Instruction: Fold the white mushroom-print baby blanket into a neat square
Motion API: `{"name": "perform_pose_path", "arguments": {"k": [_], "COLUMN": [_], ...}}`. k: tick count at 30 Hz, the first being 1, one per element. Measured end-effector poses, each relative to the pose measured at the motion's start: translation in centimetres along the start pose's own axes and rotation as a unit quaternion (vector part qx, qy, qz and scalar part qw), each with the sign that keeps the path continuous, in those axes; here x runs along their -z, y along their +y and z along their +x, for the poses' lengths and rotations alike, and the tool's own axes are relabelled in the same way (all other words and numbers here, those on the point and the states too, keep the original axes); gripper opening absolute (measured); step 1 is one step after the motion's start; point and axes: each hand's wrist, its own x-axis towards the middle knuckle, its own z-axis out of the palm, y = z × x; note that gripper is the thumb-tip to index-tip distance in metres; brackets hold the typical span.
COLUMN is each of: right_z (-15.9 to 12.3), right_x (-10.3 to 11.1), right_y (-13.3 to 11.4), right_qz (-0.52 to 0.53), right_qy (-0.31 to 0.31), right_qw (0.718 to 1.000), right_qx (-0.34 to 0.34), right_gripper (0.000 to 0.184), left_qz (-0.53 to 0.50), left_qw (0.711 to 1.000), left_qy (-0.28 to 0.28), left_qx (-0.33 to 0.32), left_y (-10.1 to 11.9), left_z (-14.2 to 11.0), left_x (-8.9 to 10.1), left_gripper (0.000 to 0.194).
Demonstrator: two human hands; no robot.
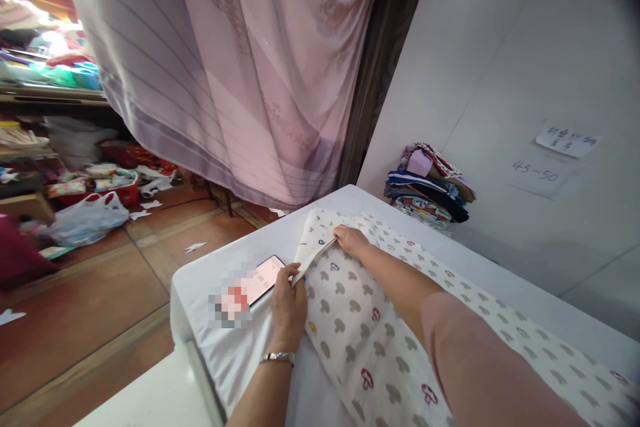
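Observation:
A long white cloth (380,327) printed with grey, red and yellow mushroom shapes lies spread along the white-covered table. My left hand (290,300), with a silver bracelet at the wrist, pinches the cloth's edge near its left corner. Farther along that edge, my right hand (350,240) grips it too, so a narrow strip of the edge is lifted and taut between both hands. Beside my left hand lies a phone (267,273) with a lit pink screen showing digits; its lower part is blurred out.
A stack of folded clothes (430,187) stands against the white wall at the table's far right side. A pink curtain (270,80) hangs behind the table. On the tiled floor at left are a plastic bag (90,217), a red basket (133,188) and paper scraps.

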Motion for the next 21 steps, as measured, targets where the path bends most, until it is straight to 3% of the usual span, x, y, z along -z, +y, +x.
{"name": "perform_pose_path", "arguments": {"k": [8,16,21], "right_z": [0.8,2.4,2.9], "right_x": [0.9,1.8,1.6], "right_y": [0.7,1.2,0.7], "right_qz": [0.029,0.039,0.024], "right_qy": [-0.047,-0.113,-0.107], "right_qw": [0.998,0.993,0.994], "right_qx": [0.007,-0.012,-0.003], "right_gripper": [0.035,0.03,0.03], "left_qz": [-0.012,-0.009,-0.011], "left_qw": [1.0,1.0,1.0], "left_qy": [0.014,0.016,0.01], "left_qx": [0.011,-0.005,0.017], "left_y": [-0.2,-0.1,-0.1], "left_z": [0.0,0.0,-0.1], "left_x": [0.0,0.1,0.1], "left_gripper": [0.014,0.015,0.016]}}
